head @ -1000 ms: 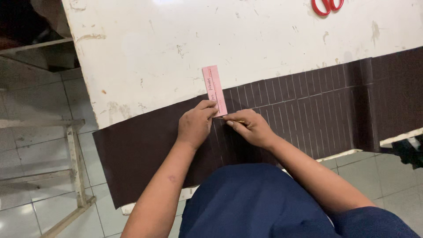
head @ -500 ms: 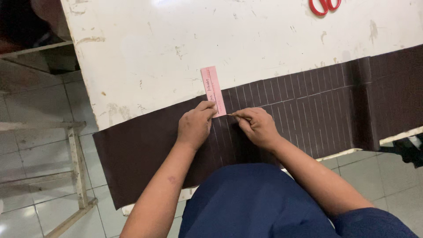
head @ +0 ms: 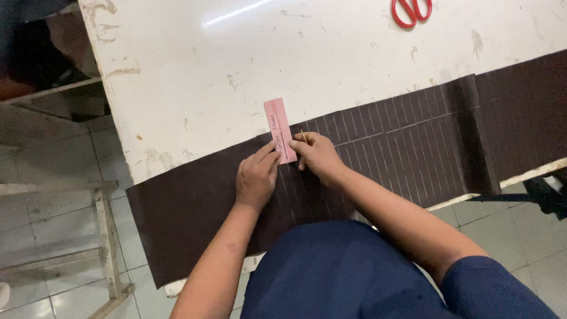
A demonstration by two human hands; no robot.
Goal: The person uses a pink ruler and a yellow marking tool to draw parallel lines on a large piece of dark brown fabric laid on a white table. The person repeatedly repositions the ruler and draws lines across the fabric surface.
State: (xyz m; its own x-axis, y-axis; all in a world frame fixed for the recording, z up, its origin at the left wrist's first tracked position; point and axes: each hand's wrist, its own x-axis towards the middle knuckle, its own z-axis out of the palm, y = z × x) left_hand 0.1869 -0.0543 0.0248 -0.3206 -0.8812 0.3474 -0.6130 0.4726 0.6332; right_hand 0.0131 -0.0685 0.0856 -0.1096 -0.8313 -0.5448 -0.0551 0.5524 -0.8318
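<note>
Head view: a long dark brown sheet [head: 378,159] lies along the near edge of a scuffed white table [head: 236,65], draping over that edge toward the person. Thin pale lines run across the sheet from about its middle out to 3 o'clock; the stretch toward 9 o'clock is unmarked.

A narrow pink card strip [head: 280,130] lies at the centre, half on the table and half on the sheet, its long side pointing to 12 o'clock. The left hand [head: 256,177] lies flat on the sheet at 6 o'clock of the strip, fingertips pressing the strip's lower end; the hand is spread, not closed around anything. The right hand [head: 318,155], just at 3 o'clock of the strip, pinches a thin pencil-like marker [head: 302,136], whose tip sits right beside the strip's right edge on the sheet.

Red-handled scissors [head: 411,10] lie on the table at 1 o'clock, well apart from both hands. A pale wooden frame [head: 103,236] stands on the tiled floor at 8 o'clock.
</note>
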